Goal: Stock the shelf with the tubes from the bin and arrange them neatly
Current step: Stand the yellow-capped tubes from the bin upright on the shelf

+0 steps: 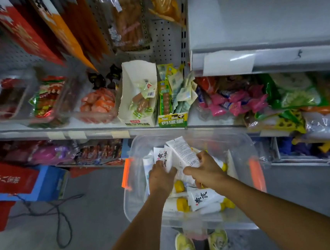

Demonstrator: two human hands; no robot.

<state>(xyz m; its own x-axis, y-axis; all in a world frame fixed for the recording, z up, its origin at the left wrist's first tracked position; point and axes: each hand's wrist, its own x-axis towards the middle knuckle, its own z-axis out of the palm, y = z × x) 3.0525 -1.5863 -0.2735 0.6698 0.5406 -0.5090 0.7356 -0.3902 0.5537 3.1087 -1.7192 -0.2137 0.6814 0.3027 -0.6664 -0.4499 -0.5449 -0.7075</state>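
Both hands (pixel 161 175) (pixel 203 171) curled, close together

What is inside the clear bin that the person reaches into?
White, yellow-capped tubes lie in the bin. The left hand and the right hand each hold tubes. What lies beneath the hands is covered.

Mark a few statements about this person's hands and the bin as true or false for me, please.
1. The left hand and right hand are both in the clear bin. True.
2. The bin's latches are blue. False: they are orange.
3. The loose tubes in the bin have yellow caps. True.
4. The right hand is empty. False: it grips a printed tube, and the left hand grips a lettered tube.
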